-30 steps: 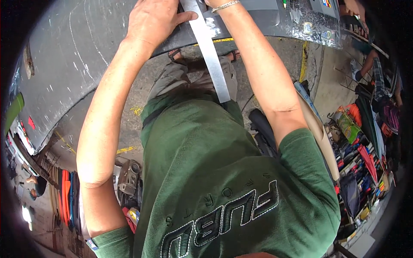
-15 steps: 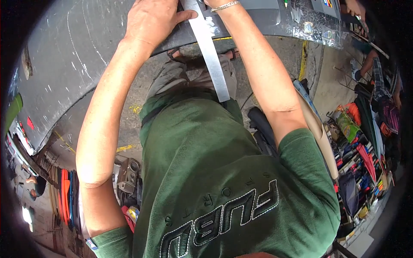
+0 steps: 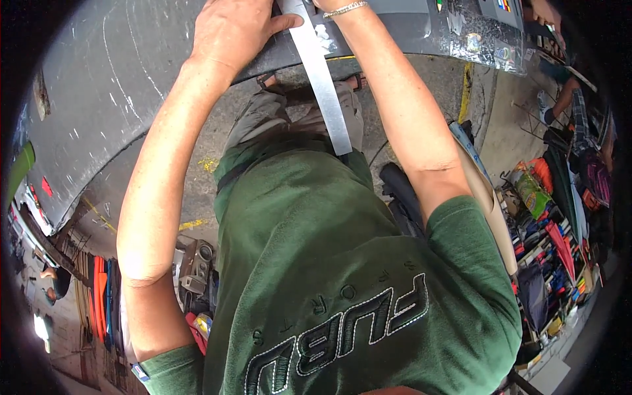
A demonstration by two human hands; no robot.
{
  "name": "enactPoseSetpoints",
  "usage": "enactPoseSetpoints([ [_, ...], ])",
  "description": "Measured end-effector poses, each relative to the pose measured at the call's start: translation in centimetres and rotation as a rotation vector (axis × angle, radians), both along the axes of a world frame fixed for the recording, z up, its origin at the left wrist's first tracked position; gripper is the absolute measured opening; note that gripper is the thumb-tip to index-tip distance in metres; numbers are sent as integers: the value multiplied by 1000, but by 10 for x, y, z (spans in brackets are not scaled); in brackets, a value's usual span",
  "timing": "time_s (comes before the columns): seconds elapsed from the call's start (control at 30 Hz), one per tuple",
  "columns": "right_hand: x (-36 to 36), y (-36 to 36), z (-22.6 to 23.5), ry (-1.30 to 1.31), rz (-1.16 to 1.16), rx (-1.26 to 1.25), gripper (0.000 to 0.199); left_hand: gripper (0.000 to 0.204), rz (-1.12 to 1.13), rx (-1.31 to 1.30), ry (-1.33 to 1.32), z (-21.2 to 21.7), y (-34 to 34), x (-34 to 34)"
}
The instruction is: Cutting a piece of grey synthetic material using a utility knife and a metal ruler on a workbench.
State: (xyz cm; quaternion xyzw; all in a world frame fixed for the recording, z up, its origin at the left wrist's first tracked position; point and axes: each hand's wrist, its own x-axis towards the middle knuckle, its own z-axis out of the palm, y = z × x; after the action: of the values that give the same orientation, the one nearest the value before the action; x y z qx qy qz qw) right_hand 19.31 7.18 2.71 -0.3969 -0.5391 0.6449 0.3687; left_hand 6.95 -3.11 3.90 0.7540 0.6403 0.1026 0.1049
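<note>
Metal strip: long, flat, grey, slanting off the grey panel's edge toward the torso.
Left hand: spread on panel, thumb against strip.
Right hand: mostly out of frame; grip unclear.

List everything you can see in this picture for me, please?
Panel: one, grey and scratched, across the top, curved.
Metal strip: one, silver, flat and long, from the top edge down over the panel's edge toward the shirt.
Ground: grey concrete with yellow marks, below the panel.
Goods: many, mixed colours, packed along the right side.
Orange items: a few, lower left.
Other person: one, partly seen, upper right.
Shirt: one, green, centre.
Bracelet: one, silver, on the right wrist.
Left hand: flat on the panel, thumb against the strip.
Right hand: mostly cut off at the top edge.
</note>
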Motion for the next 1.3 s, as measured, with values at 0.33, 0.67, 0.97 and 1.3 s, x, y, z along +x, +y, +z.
enactPoseSetpoints([
  [0.33, -6, -12, 43, -270, -80, -196, 45, 50, -2, -6, -20, -3, -3, -4],
  [0.67, 2, 7, -33, -118, -207, 1098, 48, 50, -1, -17, -10, 4, 0, 2],
  [0.97, 6, -2, 4, 146, 27, -6, 46, 49, 11, 11, 39, -1, -2, 2],
  [1.3, 3, -4, 21, -531, -86, 657, 50, 54, 12, -135, -22, -2, -4, -3],
])
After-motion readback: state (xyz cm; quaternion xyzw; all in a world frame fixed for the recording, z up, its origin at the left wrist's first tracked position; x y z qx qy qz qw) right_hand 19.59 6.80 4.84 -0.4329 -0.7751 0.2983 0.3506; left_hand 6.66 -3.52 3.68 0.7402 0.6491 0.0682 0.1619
